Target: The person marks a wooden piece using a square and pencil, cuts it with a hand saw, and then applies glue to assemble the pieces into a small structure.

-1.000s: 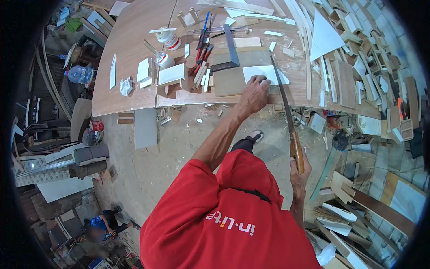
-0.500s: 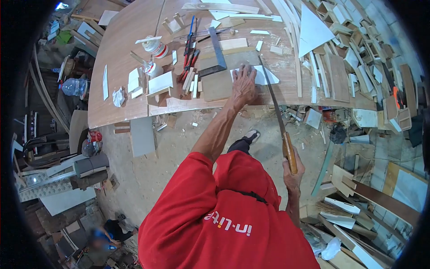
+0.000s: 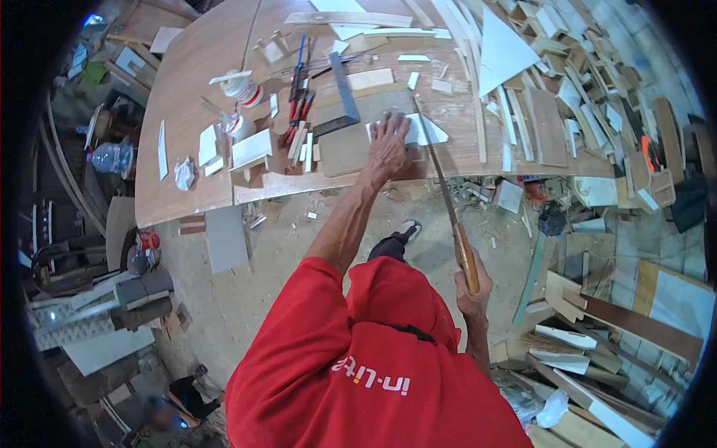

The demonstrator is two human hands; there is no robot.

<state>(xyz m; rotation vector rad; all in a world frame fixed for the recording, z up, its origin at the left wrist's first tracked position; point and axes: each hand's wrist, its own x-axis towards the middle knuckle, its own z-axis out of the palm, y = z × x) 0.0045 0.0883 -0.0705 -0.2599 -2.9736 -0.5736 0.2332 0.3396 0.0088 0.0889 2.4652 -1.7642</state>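
My left hand (image 3: 388, 147) lies flat with its fingers spread, pressing on a white piece with a pointed end (image 3: 428, 131) over a brown board (image 3: 343, 153) at the table's front edge. In my right hand (image 3: 473, 287) is the wooden handle of a handsaw (image 3: 441, 175). Its long narrow blade runs away from me across the white piece, just right of my left fingers. Whether the teeth are inside a cut cannot be made out. A dark try square (image 3: 343, 93) rests on the board, left of my left hand.
On the brown table (image 3: 202, 82) are red-handled pliers (image 3: 299, 112), two white glue containers (image 3: 243, 91), a small white box-like piece (image 3: 254, 149) and several offcuts. Timber scraps (image 3: 597, 89) crowd the right side. Another person (image 3: 179, 407) is at lower left.
The whole view has shifted slightly, so the table and both hands appear further left. My left hand stays on the white piece; the saw has barely moved against it.
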